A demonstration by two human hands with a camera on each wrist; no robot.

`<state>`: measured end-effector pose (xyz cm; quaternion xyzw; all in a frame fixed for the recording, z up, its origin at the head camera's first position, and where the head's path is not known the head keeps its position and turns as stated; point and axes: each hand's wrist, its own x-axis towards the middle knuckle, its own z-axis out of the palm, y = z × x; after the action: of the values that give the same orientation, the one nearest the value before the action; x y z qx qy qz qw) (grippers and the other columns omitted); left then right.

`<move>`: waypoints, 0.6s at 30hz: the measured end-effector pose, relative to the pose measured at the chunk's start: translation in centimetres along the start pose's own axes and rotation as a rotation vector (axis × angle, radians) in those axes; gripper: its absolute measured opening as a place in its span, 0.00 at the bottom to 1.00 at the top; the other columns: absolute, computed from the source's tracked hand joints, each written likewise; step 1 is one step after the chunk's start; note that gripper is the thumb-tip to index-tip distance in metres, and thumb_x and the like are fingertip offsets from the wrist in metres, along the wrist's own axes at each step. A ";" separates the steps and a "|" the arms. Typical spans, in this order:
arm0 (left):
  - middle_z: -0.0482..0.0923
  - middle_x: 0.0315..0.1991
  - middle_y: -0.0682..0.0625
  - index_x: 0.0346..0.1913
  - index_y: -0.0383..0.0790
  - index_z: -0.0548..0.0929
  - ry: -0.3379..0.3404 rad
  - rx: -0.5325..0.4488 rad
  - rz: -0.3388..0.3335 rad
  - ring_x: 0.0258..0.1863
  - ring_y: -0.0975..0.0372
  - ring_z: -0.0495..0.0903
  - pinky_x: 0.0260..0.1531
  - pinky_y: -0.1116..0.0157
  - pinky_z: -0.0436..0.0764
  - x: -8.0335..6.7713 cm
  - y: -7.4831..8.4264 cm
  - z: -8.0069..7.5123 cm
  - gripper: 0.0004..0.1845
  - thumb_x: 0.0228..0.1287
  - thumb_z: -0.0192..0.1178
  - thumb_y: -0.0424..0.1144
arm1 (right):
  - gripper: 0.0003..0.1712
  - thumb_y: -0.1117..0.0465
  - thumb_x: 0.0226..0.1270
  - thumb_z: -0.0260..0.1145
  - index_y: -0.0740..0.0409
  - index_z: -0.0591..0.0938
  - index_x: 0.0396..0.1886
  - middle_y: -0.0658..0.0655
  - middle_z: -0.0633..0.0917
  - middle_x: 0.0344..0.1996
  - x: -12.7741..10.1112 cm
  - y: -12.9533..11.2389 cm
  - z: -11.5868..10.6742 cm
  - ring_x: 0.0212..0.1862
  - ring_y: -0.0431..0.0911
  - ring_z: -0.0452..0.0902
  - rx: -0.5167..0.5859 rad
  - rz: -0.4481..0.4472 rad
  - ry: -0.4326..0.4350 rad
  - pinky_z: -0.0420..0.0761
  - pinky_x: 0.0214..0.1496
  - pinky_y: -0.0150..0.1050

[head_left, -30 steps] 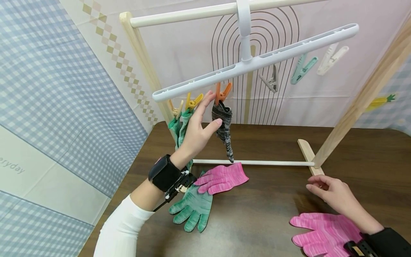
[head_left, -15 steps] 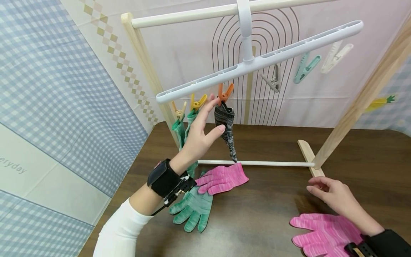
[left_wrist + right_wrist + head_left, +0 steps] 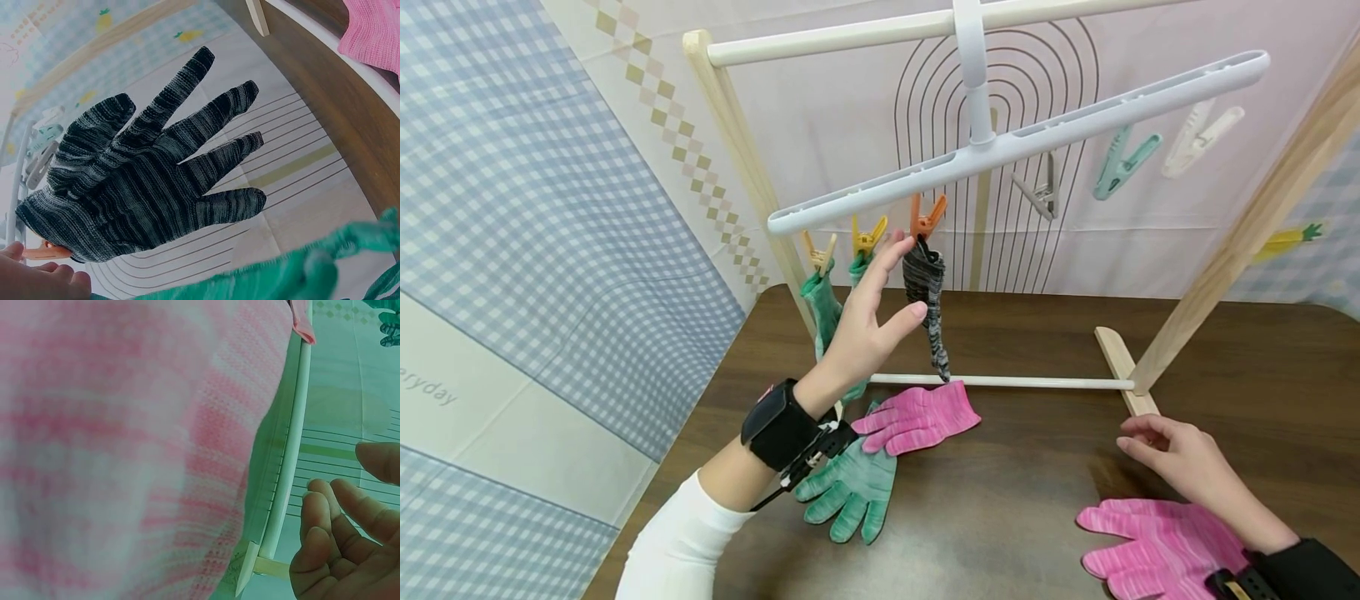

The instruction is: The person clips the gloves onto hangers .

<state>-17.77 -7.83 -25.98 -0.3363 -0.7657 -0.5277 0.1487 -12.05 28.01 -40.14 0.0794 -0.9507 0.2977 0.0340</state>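
My left hand is raised under the left part of the white clip hanger, fingers extended and thumb apart. Its fingertips are beside the orange clothespin; whether they touch it I cannot tell. That clothespin holds a black-and-grey striped knit glove, which hangs with its fingers downward. Behind the hand, a yellow clothespin and a beige clothespin hold green gloves, partly hidden. My right hand is low over the table, fingers loosely bent and holding nothing. Under its wrist lies a pink glove.
Another pink glove overlaps a green glove on the brown table. A grey clothespin, a teal clothespin and a white clothespin hang from the hanger's right part. A wooden rack frame stands around it.
The hanger has turned slightly, its right end and the clothespins there shifting right. My left hand has drifted a little right and down. The right hand stays nearly still.
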 end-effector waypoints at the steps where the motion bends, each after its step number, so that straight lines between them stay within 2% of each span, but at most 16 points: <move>1: 0.45 0.70 0.52 0.66 0.40 0.54 -0.001 -0.001 0.000 0.69 0.66 0.43 0.64 0.50 0.49 -0.1 0.0 0.0 0.34 0.57 0.49 0.45 | 0.15 0.55 0.55 0.64 0.61 0.80 0.37 0.48 0.79 0.24 0.0 0.0 0.0 0.25 0.25 0.65 0.000 0.001 -0.001 0.67 0.25 0.29; 7: 0.45 0.70 0.51 0.66 0.39 0.54 0.001 0.003 0.020 0.68 0.65 0.45 0.65 0.52 0.49 -0.4 0.2 0.0 0.36 0.59 0.48 0.55 | 0.15 0.54 0.56 0.64 0.61 0.79 0.37 0.48 0.80 0.24 -0.1 -0.1 0.1 0.25 0.25 0.66 0.005 0.009 -0.016 0.67 0.25 0.29; 18: 0.47 0.69 0.48 0.65 0.35 0.55 0.011 0.011 0.109 0.68 0.63 0.46 0.65 0.58 0.50 -0.7 1.1 0.1 0.36 0.60 0.47 0.55 | 0.15 0.55 0.55 0.64 0.61 0.79 0.38 0.49 0.81 0.25 -0.2 0.0 0.2 0.26 0.24 0.67 0.004 0.017 -0.022 0.68 0.26 0.29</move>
<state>-16.47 -7.74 -25.64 -0.3738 -0.7484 -0.5163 0.1832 -11.91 27.95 -40.32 0.0746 -0.9510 0.2992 0.0206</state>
